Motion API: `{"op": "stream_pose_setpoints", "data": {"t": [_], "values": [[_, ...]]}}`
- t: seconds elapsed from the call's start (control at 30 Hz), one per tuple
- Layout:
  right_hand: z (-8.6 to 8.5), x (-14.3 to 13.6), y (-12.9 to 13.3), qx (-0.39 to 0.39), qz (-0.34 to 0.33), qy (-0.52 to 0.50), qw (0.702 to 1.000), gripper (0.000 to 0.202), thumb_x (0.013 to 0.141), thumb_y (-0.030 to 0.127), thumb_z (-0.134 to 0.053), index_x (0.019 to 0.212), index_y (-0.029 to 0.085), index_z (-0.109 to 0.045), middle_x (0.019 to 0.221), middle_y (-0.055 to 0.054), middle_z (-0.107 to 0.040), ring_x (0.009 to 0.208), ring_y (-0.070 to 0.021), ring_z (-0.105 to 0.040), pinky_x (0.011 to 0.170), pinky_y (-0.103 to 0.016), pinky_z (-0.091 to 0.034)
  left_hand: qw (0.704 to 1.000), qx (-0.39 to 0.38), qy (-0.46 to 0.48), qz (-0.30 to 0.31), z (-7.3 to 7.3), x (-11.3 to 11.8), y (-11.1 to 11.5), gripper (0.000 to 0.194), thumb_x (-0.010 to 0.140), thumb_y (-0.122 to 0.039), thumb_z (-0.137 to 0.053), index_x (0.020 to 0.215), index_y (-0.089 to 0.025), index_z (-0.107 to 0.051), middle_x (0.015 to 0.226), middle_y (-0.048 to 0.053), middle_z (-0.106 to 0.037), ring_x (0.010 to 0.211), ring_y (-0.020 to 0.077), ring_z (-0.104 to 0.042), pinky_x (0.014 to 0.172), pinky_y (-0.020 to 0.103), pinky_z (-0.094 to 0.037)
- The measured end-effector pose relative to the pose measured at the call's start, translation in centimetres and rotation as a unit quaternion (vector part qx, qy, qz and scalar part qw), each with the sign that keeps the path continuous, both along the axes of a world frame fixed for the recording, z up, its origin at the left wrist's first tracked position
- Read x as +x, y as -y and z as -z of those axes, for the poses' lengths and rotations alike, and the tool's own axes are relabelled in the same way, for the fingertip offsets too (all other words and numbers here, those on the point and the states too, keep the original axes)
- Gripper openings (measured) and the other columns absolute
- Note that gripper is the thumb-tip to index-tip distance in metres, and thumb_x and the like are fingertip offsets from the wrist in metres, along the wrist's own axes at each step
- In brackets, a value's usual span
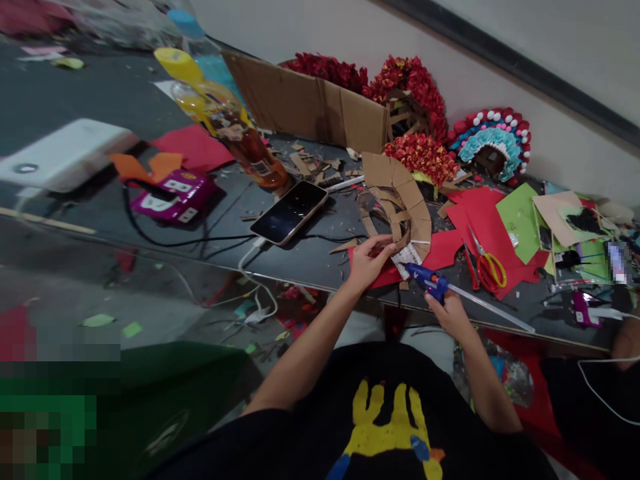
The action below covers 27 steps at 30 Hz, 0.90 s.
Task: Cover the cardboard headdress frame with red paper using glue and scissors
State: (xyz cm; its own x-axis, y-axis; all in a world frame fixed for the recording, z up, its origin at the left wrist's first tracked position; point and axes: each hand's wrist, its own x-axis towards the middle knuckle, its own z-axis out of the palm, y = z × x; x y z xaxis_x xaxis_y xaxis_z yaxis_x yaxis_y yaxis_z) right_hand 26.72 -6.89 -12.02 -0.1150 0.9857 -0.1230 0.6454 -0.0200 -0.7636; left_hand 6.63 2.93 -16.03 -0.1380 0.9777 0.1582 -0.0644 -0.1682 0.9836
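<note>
My left hand (369,263) has its fingers closed on the lower left end of a curved cardboard piece (417,207), beside a strip with printed paper (407,257). In my right hand (450,310) is a blue glue gun (434,283), with a long pale glue stick (493,310) reaching out of its back to the right. The gun's nozzle points left, at the printed paper near my left fingers. Red paper (443,247) lies beneath the cardboard piece.
A phone (290,212), a tilted bottle (240,137) and a purple power socket (173,197) with cables stand left. Scissors (487,263) lie right on red paper. Behind are a cardboard panel (310,103) and decorated headpieces (493,143). A person's arm (627,340) shows far right.
</note>
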Motion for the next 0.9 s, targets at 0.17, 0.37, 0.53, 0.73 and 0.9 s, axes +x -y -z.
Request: {"op": "stream_pose_setpoints", "data": {"t": [0.17,0.37,0.53,0.73,0.9], "values": [[-0.1,1.1,-0.5,0.046,0.025,0.047,0.998,0.032,0.085,0.043,-0.047,0.099,0.018,-0.059,0.085,-0.008,-0.065,0.083,-0.0233,-0.060,0.078,-0.036,-0.047,1.000,0.006,-0.002,0.001,0.1,0.0,0.0,0.032,0.071,-0.043,-0.067,0.089,-0.016,-0.068,0.079,0.005,-0.072,0.070,0.0165,-0.068,0.069,0.029,-0.056],[0.3,2.6,-1.5,0.046,0.075,0.069,0.994,0.031,0.083,0.045,-0.044,0.089,0.018,-0.058,0.072,-0.007,-0.063,0.075,-0.0247,-0.061,0.073,-0.037,-0.048,1.000,0.013,-0.013,-0.007,-0.2,-0.1,0.0,0.029,0.071,-0.041,-0.068,0.087,-0.016,-0.068,0.079,0.005,-0.072,0.069,0.0160,-0.068,0.068,0.028,-0.056],[0.0,2.0,-0.8,0.026,0.051,0.040,0.998,0.029,0.084,0.043,-0.045,0.088,0.018,-0.059,0.067,-0.004,-0.061,0.071,-0.0219,-0.059,0.069,-0.033,-0.047,1.000,0.012,-0.016,-0.009,-0.1,-0.1,0.0,0.029,0.071,-0.042,-0.067,0.086,-0.016,-0.068,0.079,0.005,-0.072,0.070,0.0162,-0.067,0.068,0.028,-0.056],[-0.7,0.1,0.5,-0.017,-0.023,0.022,0.999,0.030,0.085,0.042,-0.046,0.090,0.017,-0.062,0.072,-0.004,-0.064,0.071,-0.0206,-0.060,0.070,-0.032,-0.048,1.000,0.001,-0.020,-0.006,0.3,-0.2,0.0,0.030,0.071,-0.041,-0.067,0.088,-0.016,-0.068,0.082,0.005,-0.072,0.072,0.0163,-0.068,0.070,0.028,-0.055],[-0.7,1.2,0.3,0.022,0.020,0.082,0.996,0.032,0.084,0.044,-0.048,0.094,0.019,-0.063,0.081,-0.008,-0.067,0.081,-0.0241,-0.062,0.074,-0.035,-0.048,1.000,0.006,-0.025,-0.008,0.3,-0.2,0.0,0.029,0.071,-0.041,-0.067,0.087,-0.016,-0.068,0.081,0.005,-0.072,0.070,0.0157,-0.067,0.068,0.027,-0.055]]}}
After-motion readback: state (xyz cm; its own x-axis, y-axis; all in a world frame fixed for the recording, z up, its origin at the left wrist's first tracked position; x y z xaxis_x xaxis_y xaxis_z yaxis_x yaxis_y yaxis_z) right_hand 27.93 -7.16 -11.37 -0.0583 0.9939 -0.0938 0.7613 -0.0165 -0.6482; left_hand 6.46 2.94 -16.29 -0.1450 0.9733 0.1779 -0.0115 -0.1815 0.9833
